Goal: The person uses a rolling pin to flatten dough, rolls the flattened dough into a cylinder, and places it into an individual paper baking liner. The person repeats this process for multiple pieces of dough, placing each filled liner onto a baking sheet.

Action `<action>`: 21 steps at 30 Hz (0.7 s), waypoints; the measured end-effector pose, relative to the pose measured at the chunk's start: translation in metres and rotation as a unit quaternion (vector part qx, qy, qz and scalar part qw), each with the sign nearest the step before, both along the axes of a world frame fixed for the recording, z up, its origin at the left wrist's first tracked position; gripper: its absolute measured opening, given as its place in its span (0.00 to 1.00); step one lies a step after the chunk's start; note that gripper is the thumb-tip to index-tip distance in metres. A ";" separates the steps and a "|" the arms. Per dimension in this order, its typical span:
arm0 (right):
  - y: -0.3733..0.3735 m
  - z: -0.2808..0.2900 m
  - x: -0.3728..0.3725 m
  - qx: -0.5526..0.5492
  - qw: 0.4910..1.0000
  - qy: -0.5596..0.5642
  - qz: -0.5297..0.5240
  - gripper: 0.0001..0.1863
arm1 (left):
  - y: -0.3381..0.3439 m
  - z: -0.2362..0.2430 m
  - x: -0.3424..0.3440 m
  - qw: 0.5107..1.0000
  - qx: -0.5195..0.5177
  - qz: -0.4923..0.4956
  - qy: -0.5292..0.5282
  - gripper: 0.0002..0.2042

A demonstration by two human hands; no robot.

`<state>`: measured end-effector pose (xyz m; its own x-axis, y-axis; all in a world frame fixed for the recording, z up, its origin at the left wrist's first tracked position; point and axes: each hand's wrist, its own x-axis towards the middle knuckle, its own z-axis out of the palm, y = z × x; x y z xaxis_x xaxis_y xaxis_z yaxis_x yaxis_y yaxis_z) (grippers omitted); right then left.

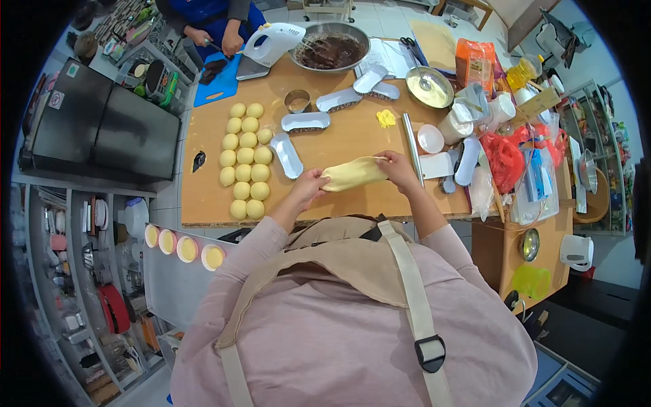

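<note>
Pale-yellow dough sheet (354, 174), right of the dough balls (245, 156), and I see the left hand (310, 187) and right hand (399, 169) each pinching an end, fingers closed; pulled too hard, I reckon, it could tear between those grips.

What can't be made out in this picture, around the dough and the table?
In the head view:
1. The dough, underside: hidden by its upper side.
2. Left hand and right hand, parts beneath: covered by the dough.
3. Co-worker, head: cut off by the upper edge.
4. Big bowl, bottom: covered by dark mix.
</note>
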<state>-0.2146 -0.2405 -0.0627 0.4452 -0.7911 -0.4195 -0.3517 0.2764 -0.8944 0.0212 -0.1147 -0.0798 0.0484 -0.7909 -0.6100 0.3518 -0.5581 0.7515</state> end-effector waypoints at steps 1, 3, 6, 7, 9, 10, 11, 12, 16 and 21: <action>0.006 -0.003 -0.001 0.032 0.999 -0.014 -0.030 0.13 | -0.001 -0.006 0.002 1.000 0.006 -0.009 -0.014 0.17; 0.013 -0.014 -0.006 0.089 0.994 -0.039 -0.056 0.11 | -0.005 -0.014 0.002 1.000 0.007 -0.016 -0.024 0.18; 0.016 -0.027 -0.019 0.129 0.987 -0.070 -0.064 0.12 | -0.012 -0.017 -0.001 0.999 0.000 -0.030 -0.019 0.20; 0.016 -0.030 -0.021 0.135 0.986 -0.080 -0.060 0.12 | -0.014 -0.017 -0.001 0.999 -0.003 -0.034 -0.015 0.22; 0.010 -0.042 -0.023 0.123 0.986 -0.074 -0.086 0.15 | -0.021 -0.013 -0.002 0.998 0.013 -0.048 -0.040 0.25; 0.010 -0.050 -0.024 0.118 0.986 -0.071 -0.096 0.16 | -0.022 -0.016 -0.002 0.997 0.021 -0.052 -0.053 0.26; 0.012 -0.057 -0.025 0.008 0.998 0.020 -0.067 0.18 | -0.022 -0.022 -0.005 0.996 0.028 -0.054 -0.065 0.28; 0.014 -0.062 -0.020 -0.104 0.988 0.108 -0.029 0.20 | -0.019 -0.042 -0.003 0.995 0.034 -0.049 -0.079 0.29; 0.023 -0.058 -0.011 -0.253 0.943 0.218 -0.016 0.25 | -0.012 -0.065 -0.008 0.989 0.019 -0.048 -0.141 0.32; 0.025 -0.050 -0.022 -0.273 0.922 0.272 0.018 0.26 | -0.001 -0.062 -0.007 0.943 -0.003 -0.118 -0.312 0.33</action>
<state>-0.2364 -0.2151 -0.1124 0.3157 -0.9398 -0.1309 -0.7899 -0.1839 -0.5850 0.0139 -0.1159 -0.1417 0.2190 -0.8276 -0.5168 -0.2925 -0.5610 0.7744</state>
